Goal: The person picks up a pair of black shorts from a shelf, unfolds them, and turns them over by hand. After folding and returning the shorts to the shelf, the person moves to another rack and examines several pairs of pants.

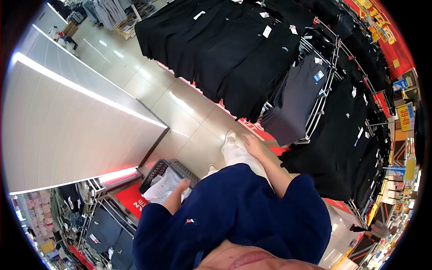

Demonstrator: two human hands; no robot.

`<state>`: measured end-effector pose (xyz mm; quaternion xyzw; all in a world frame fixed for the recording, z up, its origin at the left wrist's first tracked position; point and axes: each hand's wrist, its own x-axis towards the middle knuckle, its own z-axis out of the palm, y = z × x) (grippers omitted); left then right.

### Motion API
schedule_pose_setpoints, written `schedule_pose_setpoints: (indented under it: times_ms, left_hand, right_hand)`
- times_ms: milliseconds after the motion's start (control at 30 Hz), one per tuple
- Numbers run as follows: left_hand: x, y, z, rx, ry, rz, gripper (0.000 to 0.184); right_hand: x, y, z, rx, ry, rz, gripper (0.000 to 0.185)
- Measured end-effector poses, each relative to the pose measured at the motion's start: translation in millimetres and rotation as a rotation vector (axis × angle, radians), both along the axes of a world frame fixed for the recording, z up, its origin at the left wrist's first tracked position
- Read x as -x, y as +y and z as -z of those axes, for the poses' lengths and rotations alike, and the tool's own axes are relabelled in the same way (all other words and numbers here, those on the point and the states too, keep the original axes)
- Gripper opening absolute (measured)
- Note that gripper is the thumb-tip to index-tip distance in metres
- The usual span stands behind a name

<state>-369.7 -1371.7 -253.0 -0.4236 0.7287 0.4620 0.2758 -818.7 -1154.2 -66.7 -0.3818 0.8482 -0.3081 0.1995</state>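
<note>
My left hand (182,185) is curled beside a dark grey plastic basket (155,173) with a clear plastic bag (162,185) in it. What the fingers close on is hidden, and I cannot tell whether it is the basket's handle. My right hand (252,145) hangs beside my pale trousers with its fingers loosely apart and nothing in them. Nearest to that hand are folded dark grey garments (294,101) on a metal rack. Black garments (216,54) with white tags hang ahead.
A white panel (81,121) with a lit edge stands at the left. Shiny tiled floor (180,112) runs between it and the racks. Dark clothes (105,229) hang at the lower left, more black garments (335,153) at the right. A person (380,228) is partly visible at the lower right.
</note>
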Motion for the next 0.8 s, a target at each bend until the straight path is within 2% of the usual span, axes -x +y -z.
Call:
schedule_pose_setpoints:
  times_ms: [33, 67, 133, 167, 233, 267, 367, 433, 567, 600, 667, 700, 767, 800]
  left_hand:
    - [30, -15, -13, 0.013, 0.041, -0.07, 0.038]
    - [57, -30, -18, 0.025, 0.037, -0.069, 0.038]
    - [112, -59, -29, 0.179, 0.247, -0.017, 0.035]
    - [143, -70, -41, 0.198, 0.249, -0.023, 0.035]
    - [212, -90, -80, 0.302, 0.395, 0.01, 0.031]
    - [245, -95, -110, 0.32, 0.384, 0.013, 0.031]
    - [353, -113, -188, 0.294, 0.462, 0.037, 0.026]
    - [407, -124, -216, 0.451, 0.737, 0.218, 0.023]
    - [510, -138, -278, 0.545, 0.899, 0.389, 0.033]
    - [531, -142, -289, 0.547, 0.885, 0.382, 0.033]
    - [563, -148, -300, 0.655, 0.926, 0.529, 0.042]
    - [572, -150, -298, 0.659, 0.925, 0.52, 0.042]
    - [589, -158, -286, 0.776, 0.814, 0.677, 0.057]
    - [592, -160, -279, 0.78, 0.814, 0.674, 0.057]
  right_hand:
    - [17, -13, -10, 0.09, 0.046, 0.015, 0.037]
    - [37, -28, -18, 0.102, 0.042, 0.016, 0.037]
    - [78, -57, -36, 0.235, 0.134, 0.011, 0.036]
    - [96, -72, -50, 0.276, 0.212, 0.014, 0.037]
    - [135, -100, -56, 0.31, 0.286, 0.054, 0.037]
    - [147, -110, -61, 0.321, 0.31, 0.094, 0.038]
    - [178, -136, -60, 0.273, 0.408, 0.043, 0.042]
    - [189, -144, -65, 0.224, 0.424, 0.038, 0.044]
    - [214, -146, -70, 0.15, 0.342, 0.06, 0.044]
    - [217, -145, -71, 0.118, 0.346, 0.055, 0.044]
    - [217, -141, -67, 0.105, 0.348, 0.038, 0.045]
    - [217, -140, -66, 0.093, 0.351, 0.022, 0.047]
    - [218, -140, -62, 0.076, 0.351, 0.005, 0.049]
    - [218, -139, -63, 0.079, 0.353, 0.001, 0.049]
